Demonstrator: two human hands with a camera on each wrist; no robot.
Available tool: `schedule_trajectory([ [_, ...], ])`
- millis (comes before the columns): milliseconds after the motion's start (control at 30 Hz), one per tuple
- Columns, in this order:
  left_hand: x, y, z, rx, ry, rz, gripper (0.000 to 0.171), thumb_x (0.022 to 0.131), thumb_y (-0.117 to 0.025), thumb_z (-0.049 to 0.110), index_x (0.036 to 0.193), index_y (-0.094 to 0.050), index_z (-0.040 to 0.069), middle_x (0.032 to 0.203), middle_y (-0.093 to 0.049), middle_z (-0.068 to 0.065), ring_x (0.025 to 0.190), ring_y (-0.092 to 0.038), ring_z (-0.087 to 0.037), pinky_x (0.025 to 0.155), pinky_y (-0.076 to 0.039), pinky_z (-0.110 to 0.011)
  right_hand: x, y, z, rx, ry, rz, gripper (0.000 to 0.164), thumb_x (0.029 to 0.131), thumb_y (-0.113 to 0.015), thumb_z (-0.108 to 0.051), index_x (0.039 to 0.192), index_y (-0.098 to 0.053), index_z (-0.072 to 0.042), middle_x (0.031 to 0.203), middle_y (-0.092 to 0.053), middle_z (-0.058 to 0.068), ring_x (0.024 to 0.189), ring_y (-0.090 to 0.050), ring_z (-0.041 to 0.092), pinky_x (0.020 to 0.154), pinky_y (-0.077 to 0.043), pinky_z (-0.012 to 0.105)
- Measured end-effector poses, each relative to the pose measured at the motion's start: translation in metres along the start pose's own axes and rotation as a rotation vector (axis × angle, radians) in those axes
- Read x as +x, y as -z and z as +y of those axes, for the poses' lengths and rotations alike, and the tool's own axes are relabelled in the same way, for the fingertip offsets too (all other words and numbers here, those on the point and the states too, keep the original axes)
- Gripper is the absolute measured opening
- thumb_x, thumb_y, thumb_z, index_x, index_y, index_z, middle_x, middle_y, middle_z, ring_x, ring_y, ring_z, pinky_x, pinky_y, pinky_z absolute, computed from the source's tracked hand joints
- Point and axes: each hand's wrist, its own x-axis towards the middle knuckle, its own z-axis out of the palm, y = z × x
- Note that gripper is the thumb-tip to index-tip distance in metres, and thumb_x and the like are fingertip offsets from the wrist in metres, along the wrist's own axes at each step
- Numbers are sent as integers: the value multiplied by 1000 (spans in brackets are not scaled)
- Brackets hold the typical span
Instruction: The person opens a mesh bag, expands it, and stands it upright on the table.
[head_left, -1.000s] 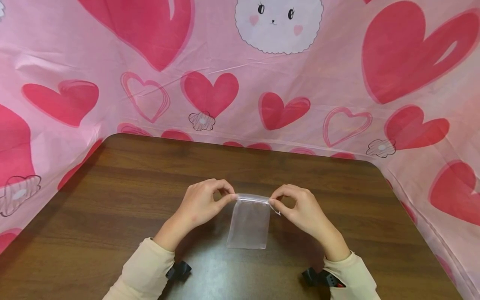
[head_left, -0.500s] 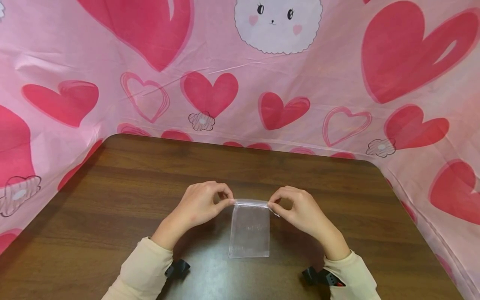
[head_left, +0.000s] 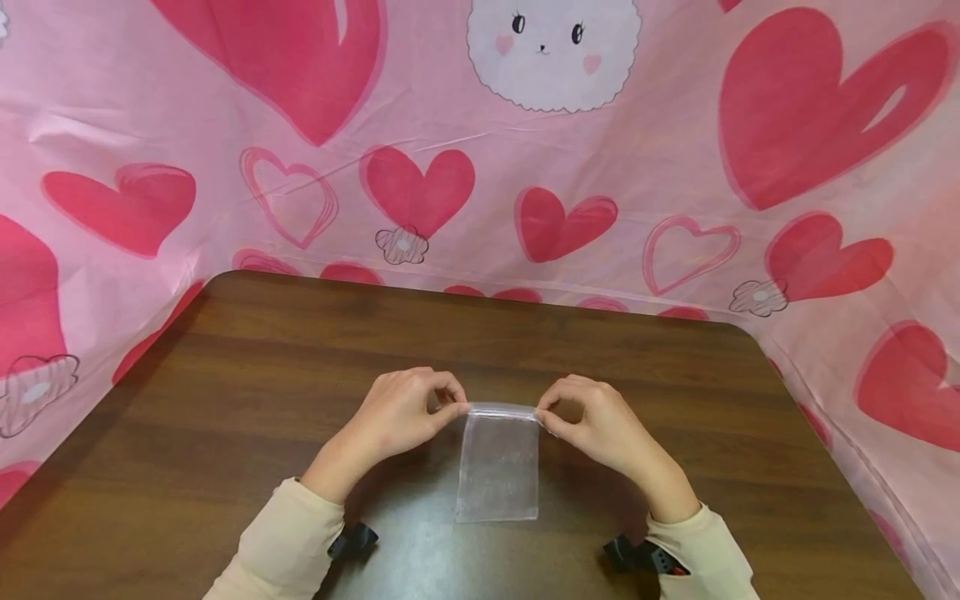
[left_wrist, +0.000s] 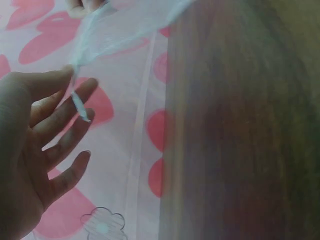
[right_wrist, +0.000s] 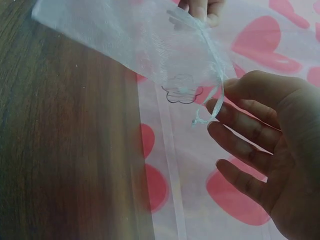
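A sheer white drawstring pouch (head_left: 498, 471) hangs flat between the two hands, its gathered top band level and its body pointing toward the person. My left hand (head_left: 408, 412) pinches the left end of the band between thumb and forefinger. At the opposite end my right hand (head_left: 596, 421) pinches the band in the same way. In the left wrist view a short ribbon end (left_wrist: 81, 107) dangles below the left fingertips. A knotted ribbon loop (right_wrist: 212, 110) hangs beside the right fingers in the right wrist view. The other fingers of both hands are spread loosely.
Below the hands lies a dark wood-grain table (head_left: 300, 333) with rounded far corners. A pink cloth (head_left: 337, 200) printed with hearts surrounds its back and sides. Black wrist-camera mounts (head_left: 354, 542) sit at the beige sleeves (head_left: 281, 533).
Both hands have come slightly nearer the person with the pouch, whose lower edge now hangs lower in the head view. The ribbon loop beside the right hand shows less.
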Motion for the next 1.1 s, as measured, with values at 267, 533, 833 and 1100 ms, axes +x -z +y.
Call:
schedule_trajectory([
  [267,-3,-3,0,-57,-14,36,12,89,-74,38,99,-70,33,85,-64,20,77,-58,-3,68,-45,-29,-1,3,-2,53,-64,76,13,85,-78,-10,89,-72,-20,85,-65,-16,82,-61,5,77,-51,35],
  [533,-1,-5,0,-95,-36,24,14,90,-72,42,97,-71,31,82,-64,24,80,-62,1,72,-47,-31,-1,7,-5,84,-124,111,10,88,-76,-12,90,-70,-20,83,-65,-15,79,-62,6,78,-50,28],
  [833,-1,-8,-1,-108,-26,13,15,86,-77,42,95,-69,32,80,-63,25,77,-63,-1,69,-45,-30,-1,9,-4,161,-145,177,11,88,-75,-7,91,-71,-16,82,-67,-11,78,-62,10,78,-49,23],
  [1100,-1,-10,1,-102,-46,30,11,86,-78,34,91,-69,31,77,-66,27,74,-63,-1,67,-45,-29,-1,10,-6,188,-145,203,8,89,-74,-7,92,-71,-14,82,-67,-9,75,-61,11,76,-47,21],
])
